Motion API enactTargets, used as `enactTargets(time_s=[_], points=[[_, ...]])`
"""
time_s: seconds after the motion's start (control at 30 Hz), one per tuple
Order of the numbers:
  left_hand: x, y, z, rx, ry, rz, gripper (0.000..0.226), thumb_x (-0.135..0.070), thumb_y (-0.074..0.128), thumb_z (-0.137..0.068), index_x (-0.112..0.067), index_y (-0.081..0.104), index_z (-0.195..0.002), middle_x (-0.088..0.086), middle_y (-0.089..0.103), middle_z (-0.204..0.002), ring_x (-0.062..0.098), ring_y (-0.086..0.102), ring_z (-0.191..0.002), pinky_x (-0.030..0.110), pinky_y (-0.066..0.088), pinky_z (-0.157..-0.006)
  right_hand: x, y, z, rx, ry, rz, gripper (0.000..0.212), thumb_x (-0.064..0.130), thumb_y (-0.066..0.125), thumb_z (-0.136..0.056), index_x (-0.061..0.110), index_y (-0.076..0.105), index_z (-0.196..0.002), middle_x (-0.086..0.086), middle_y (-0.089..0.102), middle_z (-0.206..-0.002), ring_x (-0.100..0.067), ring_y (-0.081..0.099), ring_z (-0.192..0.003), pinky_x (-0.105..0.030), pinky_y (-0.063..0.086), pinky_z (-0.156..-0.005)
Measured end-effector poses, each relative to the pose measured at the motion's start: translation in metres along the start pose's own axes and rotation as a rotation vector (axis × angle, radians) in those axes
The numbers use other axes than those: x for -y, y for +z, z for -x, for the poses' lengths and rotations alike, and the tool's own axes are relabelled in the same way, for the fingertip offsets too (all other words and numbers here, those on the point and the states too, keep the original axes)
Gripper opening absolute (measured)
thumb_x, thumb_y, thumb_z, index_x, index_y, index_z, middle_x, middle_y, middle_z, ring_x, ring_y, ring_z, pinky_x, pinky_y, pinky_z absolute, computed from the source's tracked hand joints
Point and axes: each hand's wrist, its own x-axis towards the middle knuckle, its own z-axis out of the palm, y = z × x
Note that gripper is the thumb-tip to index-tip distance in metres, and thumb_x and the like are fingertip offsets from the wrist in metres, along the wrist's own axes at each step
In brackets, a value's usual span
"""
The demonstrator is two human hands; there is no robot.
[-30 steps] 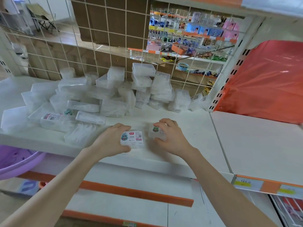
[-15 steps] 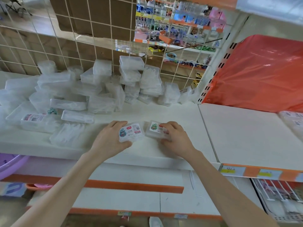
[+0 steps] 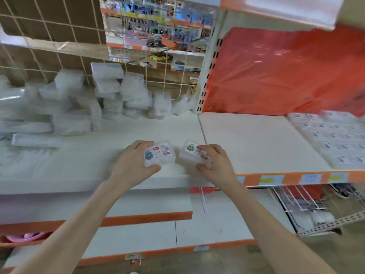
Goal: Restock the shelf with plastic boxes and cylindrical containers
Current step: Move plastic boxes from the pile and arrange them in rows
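My left hand (image 3: 132, 164) grips a small clear plastic box with a cartoon label (image 3: 160, 155), held just above the front of the white shelf (image 3: 110, 155). My right hand (image 3: 214, 165) grips a second labelled clear box (image 3: 192, 153), tilted, right beside the first. Both boxes hover near the seam between two shelf boards. A jumbled heap of clear plastic boxes (image 3: 106, 99) fills the back left of the shelf. Rows of labelled boxes (image 3: 333, 139) lie flat at the far right of the neighbouring shelf board (image 3: 246, 143).
A wire grid back panel (image 3: 59, 46) stands behind the heap. Red plastic sheeting (image 3: 286, 72) covers the back of the right bay. Below are a lower white shelf (image 3: 217, 224), a wire rack (image 3: 316, 210) at the right and a pink basin (image 3: 25, 236) at the left.
Both hands have lifted their boxes off the shelf and carried them to the right, toward the seam. My view has swung right, bringing the rows of labelled boxes into sight.
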Motion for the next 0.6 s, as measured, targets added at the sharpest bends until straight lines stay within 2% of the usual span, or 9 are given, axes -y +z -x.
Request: enactTargets(time_s=[0.17,0.3,0.43,0.53,0.6], points=[[-0.082,0.052,0.010,0.057,0.080,0.025,0.068,-0.027,0.075,-0.072,-0.012,0.046,-0.131,0.003,0.047,-0.130,0.020,0.043,-0.120,0.020,0.027,-0.095,-0.063,-0.058,0.050,-0.079,0.081,-0.012,0.053,0.006,0.069,-0.072,0.010,0.057,-0.123,-0.011,0.048,-0.121,-0.028,0.046,-0.113,-0.018,0.030,-0.088],[-0.145,0.102,0.028,0.152,0.156,0.047,0.071,-0.040,0.068,-0.070,-0.010,0.047,-0.130,0.007,0.049,-0.129,0.021,0.043,-0.121,0.019,0.026,-0.096,-0.115,-0.103,0.097,-0.133,0.151,-0.011,0.051,0.005,0.071,-0.071,0.008,0.059,-0.121,-0.013,0.050,-0.120,-0.029,0.049,-0.112,-0.017,0.030,-0.089],[-0.201,0.145,0.040,0.189,0.221,0.047,0.065,-0.025,0.076,-0.072,-0.010,0.049,-0.129,0.007,0.049,-0.129,0.022,0.044,-0.120,0.019,0.026,-0.093,-0.163,-0.146,0.137,-0.145,0.211,0.053,0.051,0.009,0.071,-0.074,0.007,0.057,-0.123,-0.016,0.050,-0.122,-0.030,0.047,-0.113,-0.017,0.028,-0.085],[-0.238,0.168,0.044,0.224,0.264,0.031,0.073,-0.043,0.067,-0.066,-0.011,0.050,-0.129,0.007,0.050,-0.128,0.021,0.044,-0.120,0.020,0.027,-0.093,-0.192,-0.170,0.159,-0.170,0.240,0.052,0.052,0.010,0.070,-0.075,0.008,0.055,-0.125,-0.014,0.049,-0.125,-0.028,0.046,-0.116,-0.022,0.031,-0.089],[-0.258,0.179,0.044,0.238,0.271,0.053,0.077,-0.044,0.062,-0.062,-0.010,0.050,-0.129,0.008,0.050,-0.128,0.021,0.045,-0.120,0.020,0.028,-0.092,-0.207,-0.183,0.169,-0.186,0.264,0.038,0.053,0.011,0.070,-0.077,0.009,0.053,-0.127,-0.012,0.047,-0.127,-0.026,0.044,-0.118,-0.024,0.031,-0.091]])
